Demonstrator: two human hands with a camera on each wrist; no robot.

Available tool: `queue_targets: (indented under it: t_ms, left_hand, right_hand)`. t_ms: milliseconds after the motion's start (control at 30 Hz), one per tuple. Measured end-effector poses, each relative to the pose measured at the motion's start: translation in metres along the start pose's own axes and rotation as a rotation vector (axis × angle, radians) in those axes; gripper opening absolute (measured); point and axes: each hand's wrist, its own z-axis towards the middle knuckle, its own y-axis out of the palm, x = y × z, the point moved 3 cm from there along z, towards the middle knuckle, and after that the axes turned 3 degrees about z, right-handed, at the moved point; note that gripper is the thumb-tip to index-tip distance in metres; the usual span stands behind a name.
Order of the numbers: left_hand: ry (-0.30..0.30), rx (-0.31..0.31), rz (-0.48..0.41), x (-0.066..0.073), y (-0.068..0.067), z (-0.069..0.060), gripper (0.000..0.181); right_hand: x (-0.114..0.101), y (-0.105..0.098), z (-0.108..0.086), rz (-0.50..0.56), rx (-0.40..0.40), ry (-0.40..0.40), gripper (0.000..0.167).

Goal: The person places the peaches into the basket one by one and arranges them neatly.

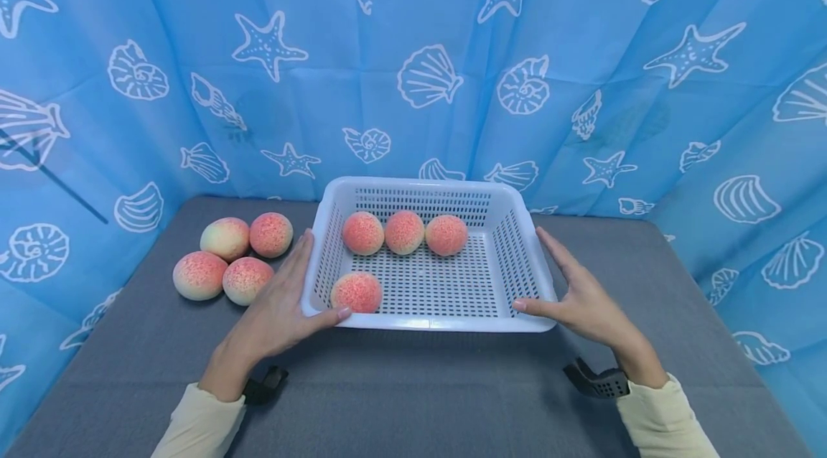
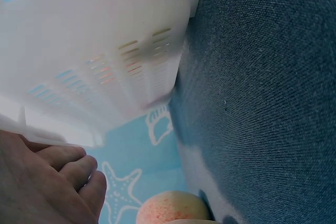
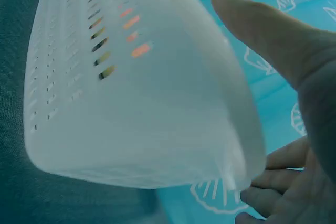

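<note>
Peaches (image 1: pixel 199 276), 4, left of basket (image 1: pixel 426 324)

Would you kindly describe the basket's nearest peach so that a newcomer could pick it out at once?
On the grey table, find the white basket. Look inside at its near left corner, beside the left hand. The peach there sits alone, apart from the three peaches lined up farther back.

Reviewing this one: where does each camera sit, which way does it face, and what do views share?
Head: on the head, facing forward and down at the white basket; left hand, right hand and sleeves show.
Left wrist: on that wrist, facing the basket's outer side; part of the left hand shows.
Right wrist: on that wrist, likewise facing the basket; part of the right hand shows.
Both wrist views share basket and curtain.
</note>
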Motion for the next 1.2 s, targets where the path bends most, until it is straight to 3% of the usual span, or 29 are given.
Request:
queue_targets:
  t_ms: [267,700,1200]
  left_hand:
    - [-0.003,-0.003,0.008,-0.001,0.001,0.002,0.126]
    - [-0.007,-0.001,0.0,0.001,0.0,0.001,0.126]
    - [-0.018,-0.007,-0.004,0.001,-0.001,0.0,0.127]
  right_hand:
    - [0.008,0.011,-0.003,0.113,-0.075,-0.058,0.127]
    - [0.013,0.016,-0.005,0.085,-0.109,0.003,0.129]
    - [0.011,0.019,-0.005,0.092,-0.124,-0.018,0.126]
